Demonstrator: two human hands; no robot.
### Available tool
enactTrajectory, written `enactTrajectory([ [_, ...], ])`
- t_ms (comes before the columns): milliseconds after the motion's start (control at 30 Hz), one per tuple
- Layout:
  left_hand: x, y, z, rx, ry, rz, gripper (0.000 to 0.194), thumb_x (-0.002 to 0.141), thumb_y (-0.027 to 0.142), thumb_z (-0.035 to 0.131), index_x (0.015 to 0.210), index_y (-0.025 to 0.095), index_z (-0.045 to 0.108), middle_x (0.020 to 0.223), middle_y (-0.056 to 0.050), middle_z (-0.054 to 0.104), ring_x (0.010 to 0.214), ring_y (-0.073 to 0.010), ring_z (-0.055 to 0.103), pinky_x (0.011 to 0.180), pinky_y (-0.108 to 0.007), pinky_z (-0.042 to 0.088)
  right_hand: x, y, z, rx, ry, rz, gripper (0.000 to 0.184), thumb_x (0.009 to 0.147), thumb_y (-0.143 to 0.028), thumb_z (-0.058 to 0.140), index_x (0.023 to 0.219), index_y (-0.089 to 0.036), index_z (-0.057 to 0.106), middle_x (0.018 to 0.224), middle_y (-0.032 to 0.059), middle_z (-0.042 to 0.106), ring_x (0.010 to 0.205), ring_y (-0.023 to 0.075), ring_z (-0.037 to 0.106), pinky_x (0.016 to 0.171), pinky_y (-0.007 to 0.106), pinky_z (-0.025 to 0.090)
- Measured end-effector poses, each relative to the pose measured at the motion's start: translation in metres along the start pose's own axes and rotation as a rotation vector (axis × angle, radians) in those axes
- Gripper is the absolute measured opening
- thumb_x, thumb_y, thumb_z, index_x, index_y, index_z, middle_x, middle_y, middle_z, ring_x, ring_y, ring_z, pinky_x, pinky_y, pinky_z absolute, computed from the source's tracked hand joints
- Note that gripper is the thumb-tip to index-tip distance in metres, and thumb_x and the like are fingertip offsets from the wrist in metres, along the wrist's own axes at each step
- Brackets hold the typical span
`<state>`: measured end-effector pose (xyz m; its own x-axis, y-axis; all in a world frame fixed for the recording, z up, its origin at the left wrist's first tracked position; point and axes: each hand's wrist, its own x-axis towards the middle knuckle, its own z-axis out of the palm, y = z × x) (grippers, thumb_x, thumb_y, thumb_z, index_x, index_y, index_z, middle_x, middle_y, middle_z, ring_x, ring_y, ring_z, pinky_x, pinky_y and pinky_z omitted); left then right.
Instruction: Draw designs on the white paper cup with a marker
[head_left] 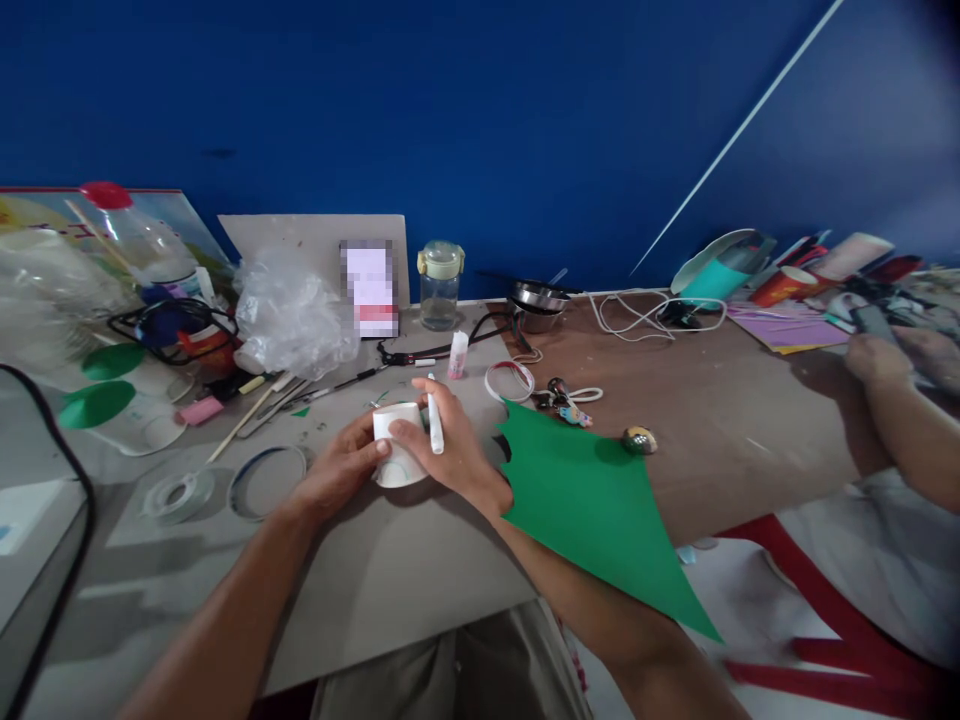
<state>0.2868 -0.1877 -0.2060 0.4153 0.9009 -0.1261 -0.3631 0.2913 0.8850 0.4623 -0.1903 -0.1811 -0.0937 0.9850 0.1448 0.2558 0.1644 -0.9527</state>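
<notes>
A white paper cup [403, 472] with a faint curved line on its side is held over the grey board at the table's near edge. My left hand [341, 465] is closed round its left side. On the other side, my right hand [459, 445] steadies the cup with the thumb and also grips a white marker pen [436, 424], which points up and away. Close to my right wrist lies a sheet of green paper [581, 500] with a jagged cut edge. A small white bottle with pink on it [458, 356] stands just beyond my hands.
On the left are a roll of clear tape [176, 495], a tape ring [266, 483], sticks, green discs [97, 403] and a plastic bag [292, 315]. Behind stand a phone [370, 290] and a jar [440, 285]. A metal ball [640, 440] touches the green sheet; another person's hand [879, 360] is at right.
</notes>
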Motion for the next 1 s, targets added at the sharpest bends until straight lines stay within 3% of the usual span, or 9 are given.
enactTrajectory([
  [133, 0.001, 0.002, -0.004, -0.105, 0.115, 0.024, 0.044, 0.072, 0.035, 0.085, 0.109, 0.014, 0.075, 0.097, -0.012, 0.079, 0.091, -0.0295, 0.074, 0.069, -0.029, 0.057, -0.002, -0.002, -0.006, 0.224, 0.087, -0.064, 0.065, 0.094, -0.059, 0.054, 0.142, -0.016, 0.048, 0.11, 0.0107, 0.065, 0.102, 0.0231, 0.062, 0.094, 0.04, 0.05],
  [233, 0.003, 0.005, -0.007, -0.142, 0.206, 0.064, 0.04, 0.07, 0.034, 0.084, 0.104, 0.014, 0.075, 0.093, -0.01, 0.079, 0.091, -0.0291, 0.074, 0.071, -0.031, 0.058, -0.004, -0.002, -0.011, 0.336, 0.133, -0.179, 0.054, 0.101, -0.061, 0.038, 0.126, -0.021, 0.063, 0.088, 0.004, 0.064, 0.089, 0.0193, 0.061, 0.09, 0.037, 0.048],
  [333, 0.006, 0.006, -0.009, -0.153, 0.242, 0.089, 0.034, 0.071, 0.033, 0.082, 0.1, 0.016, 0.075, 0.089, -0.009, 0.079, 0.089, -0.0279, 0.073, 0.073, -0.031, 0.059, -0.008, -0.004, -0.014, 0.338, 0.085, -0.233, 0.059, 0.1, -0.065, 0.036, 0.103, -0.021, 0.074, 0.076, 0.0024, 0.059, 0.076, 0.0174, 0.057, 0.077, 0.034, 0.048],
  [500, 0.007, 0.007, -0.008, -0.162, 0.273, 0.145, 0.037, 0.069, 0.03, 0.081, 0.102, 0.014, 0.074, 0.09, -0.01, 0.079, 0.092, -0.0296, 0.073, 0.079, -0.035, 0.06, -0.013, -0.012, -0.016, 0.281, -0.034, -0.174, 0.06, 0.097, -0.068, 0.041, 0.086, -0.019, 0.074, 0.06, -0.0012, 0.047, 0.058, 0.013, 0.045, 0.056, 0.029, 0.036],
  [700, 0.004, 0.01, -0.003, -0.131, 0.278, 0.154, 0.037, 0.069, 0.03, 0.078, 0.103, 0.015, 0.074, 0.1, -0.01, 0.079, 0.097, -0.0302, 0.072, 0.083, -0.037, 0.06, -0.011, -0.014, -0.014, 0.273, -0.011, -0.177, 0.046, 0.097, -0.057, 0.048, 0.075, -0.021, 0.067, 0.058, -0.002, 0.044, 0.062, 0.0148, 0.047, 0.062, 0.03, 0.039],
  [1000, 0.004, 0.01, -0.003, -0.125, 0.279, 0.134, 0.039, 0.064, 0.033, 0.084, 0.098, 0.016, 0.075, 0.098, -0.009, 0.079, 0.1, -0.0318, 0.072, 0.081, -0.036, 0.061, -0.011, -0.013, -0.012, 0.173, -0.001, -0.204, 0.044, 0.097, -0.052, 0.045, 0.072, -0.022, 0.065, 0.061, 0.0013, 0.05, 0.077, 0.0195, 0.057, 0.068, 0.033, 0.045],
])
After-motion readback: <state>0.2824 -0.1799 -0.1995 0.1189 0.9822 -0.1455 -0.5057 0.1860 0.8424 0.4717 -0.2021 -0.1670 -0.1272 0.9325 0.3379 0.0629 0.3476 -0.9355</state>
